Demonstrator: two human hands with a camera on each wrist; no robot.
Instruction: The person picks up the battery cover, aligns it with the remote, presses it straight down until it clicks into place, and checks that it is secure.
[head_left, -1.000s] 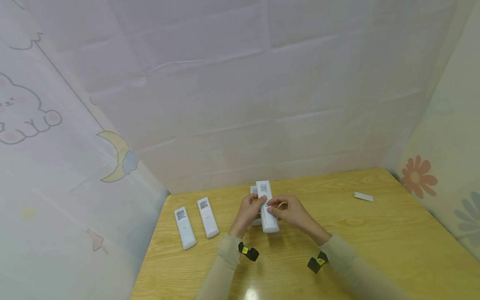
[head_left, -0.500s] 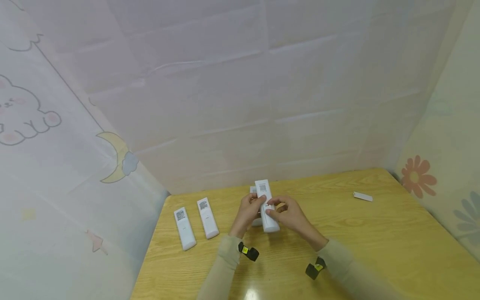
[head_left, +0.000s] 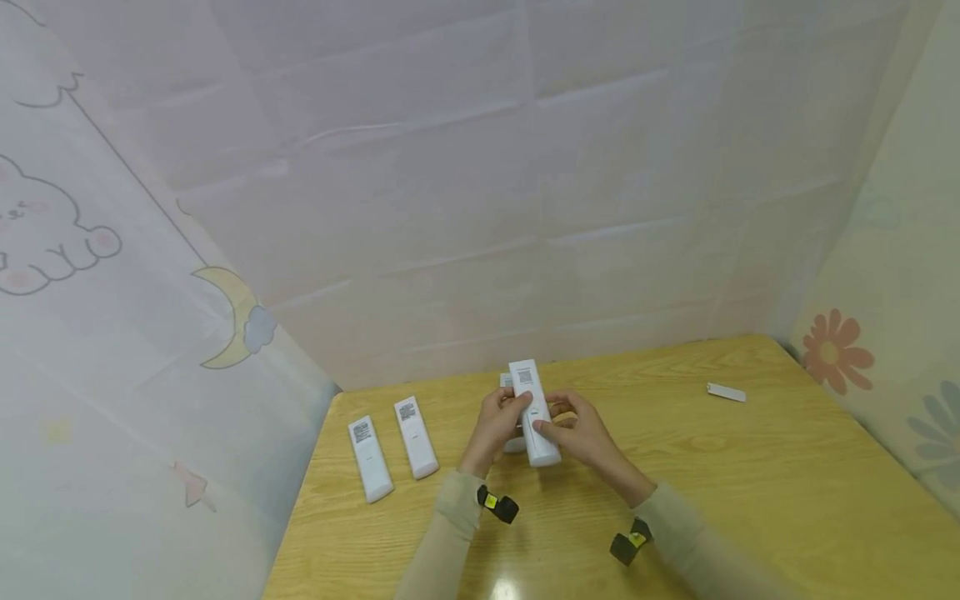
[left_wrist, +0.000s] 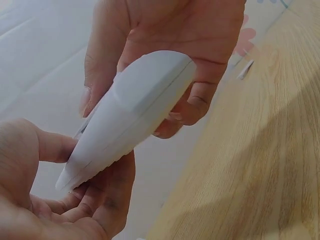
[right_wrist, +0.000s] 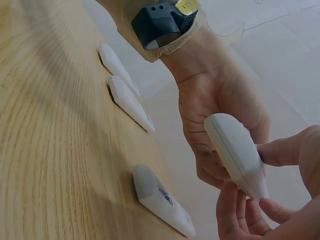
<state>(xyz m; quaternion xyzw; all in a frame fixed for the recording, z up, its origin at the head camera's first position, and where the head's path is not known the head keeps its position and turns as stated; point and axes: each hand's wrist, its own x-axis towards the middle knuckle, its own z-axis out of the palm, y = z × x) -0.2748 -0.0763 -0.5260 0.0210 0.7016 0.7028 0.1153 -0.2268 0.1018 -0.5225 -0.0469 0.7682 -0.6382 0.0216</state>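
A white remote control is raised above the table with its back turned up, a printed label at its far end. My left hand grips its left side, thumb on the back. From the right, my right hand holds the lower half, thumb on the back near the small slot and fingers along the far edge. In the left wrist view the remote shows its rounded end and side seam. Partly hidden below it, another remote lies on the table with its battery compartment uncovered.
Two more white remotes lie label side up on the left of the wooden table. A thin white battery cover lies at the back right. Printed cloth walls stand behind and beside the table.
My right index finger has moved off the remote's back to its right edge, while the thumb stays on the back. My left hand keeps its grip, almost unmoved.
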